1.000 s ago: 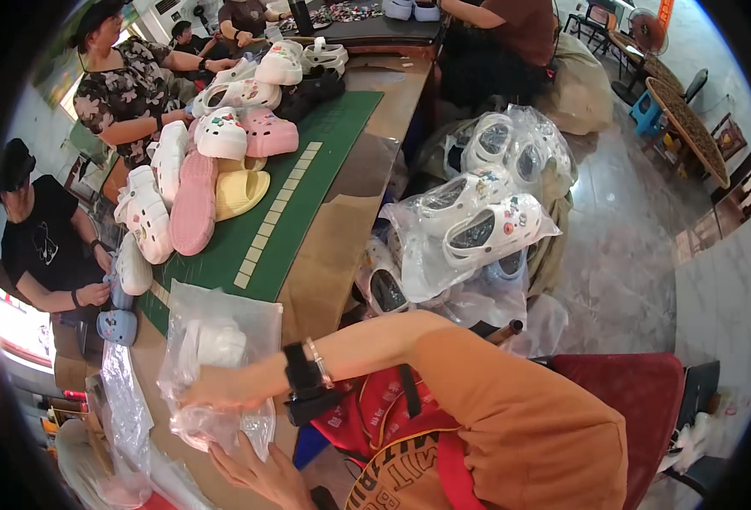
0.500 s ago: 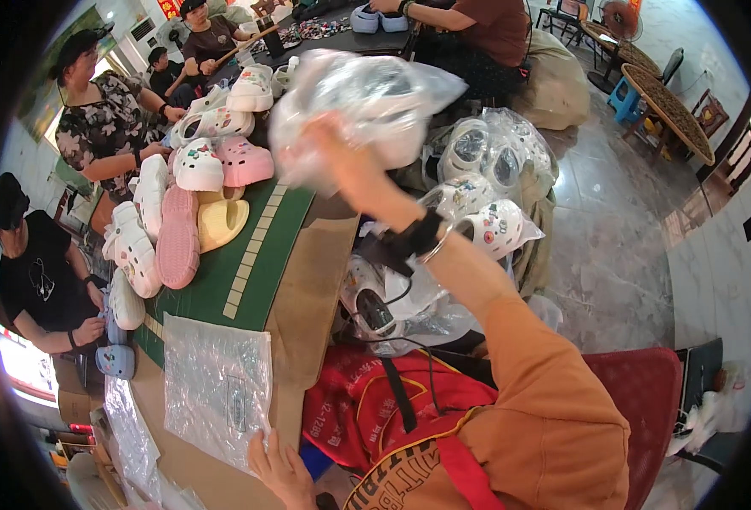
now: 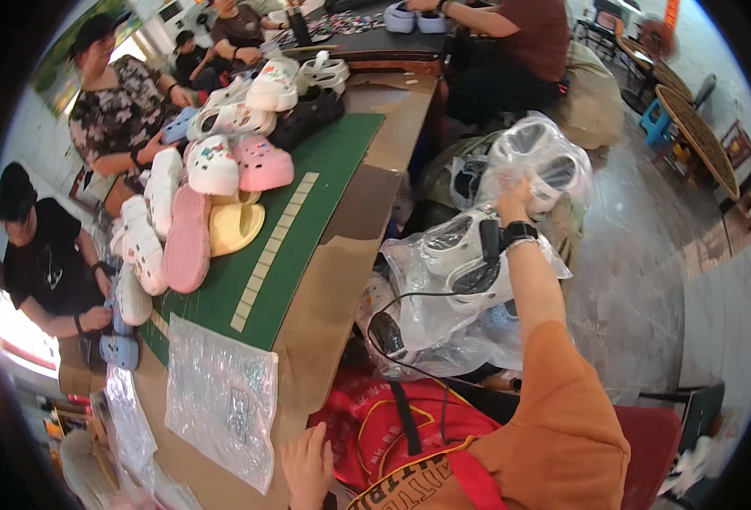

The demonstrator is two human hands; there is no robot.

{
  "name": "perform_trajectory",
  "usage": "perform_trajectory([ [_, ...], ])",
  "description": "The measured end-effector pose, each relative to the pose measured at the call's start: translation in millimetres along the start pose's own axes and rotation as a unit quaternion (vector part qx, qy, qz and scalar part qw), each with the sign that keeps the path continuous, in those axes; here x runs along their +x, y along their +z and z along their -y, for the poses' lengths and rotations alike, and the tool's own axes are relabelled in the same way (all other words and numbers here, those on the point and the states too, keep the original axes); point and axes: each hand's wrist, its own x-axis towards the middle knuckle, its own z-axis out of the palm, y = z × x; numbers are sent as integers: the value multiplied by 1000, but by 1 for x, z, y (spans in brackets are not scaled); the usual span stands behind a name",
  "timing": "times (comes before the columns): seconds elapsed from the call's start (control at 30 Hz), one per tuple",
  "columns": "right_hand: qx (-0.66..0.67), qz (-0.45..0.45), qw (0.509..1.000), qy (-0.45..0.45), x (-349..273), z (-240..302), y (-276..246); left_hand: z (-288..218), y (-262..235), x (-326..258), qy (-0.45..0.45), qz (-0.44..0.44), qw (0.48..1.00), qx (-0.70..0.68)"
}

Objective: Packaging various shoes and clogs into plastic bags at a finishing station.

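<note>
Presently, the person's right hand point(image 3: 516, 197) is extended away from the body, to the right of the table point(image 3: 341, 280). Its fingers are closed on the clear plastic of a bag of white clogs point(image 3: 539, 157), gripping it at the lower left edge. That bag sits on top of a heap of similar bags beside the table. A black wristwatch point(image 3: 518, 230) is on the right wrist, and the orange sleeve point(image 3: 554, 399) covers the arm from the elbow down.

Directly below the wrist lies a second bag of white clogs point(image 3: 465, 263), touching the forearm. A thin black cable point(image 3: 401, 310) loops across the lower bags.

The left hand point(image 3: 307, 466) rests at the near edge of the table, at the bottom of the view. Its fingers lie loosely together and hold nothing. Just to its left, a flat empty plastic bag point(image 3: 221, 399) lies on the brown table surface, partly over the green cutting mat point(image 3: 307, 221).

On the mat, farther from the person, loose clogs are laid out: a pink clog point(image 3: 187, 242) with its sole up, a yellow clog point(image 3: 235, 228) beside it, and several white ones. Other people sit along the far side and far end of the table. A red bag point(image 3: 392, 425) lies in the person's lap.
</note>
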Motion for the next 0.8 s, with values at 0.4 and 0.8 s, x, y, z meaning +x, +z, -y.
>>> perform_trajectory([
  [0.4,352,60,862,359,-90,45,41,33,14,-16,33,-40,998,36],
  [0.8,-44,740,617,264,-372,160,137,113,22,-44,-223,-170,955,94],
])
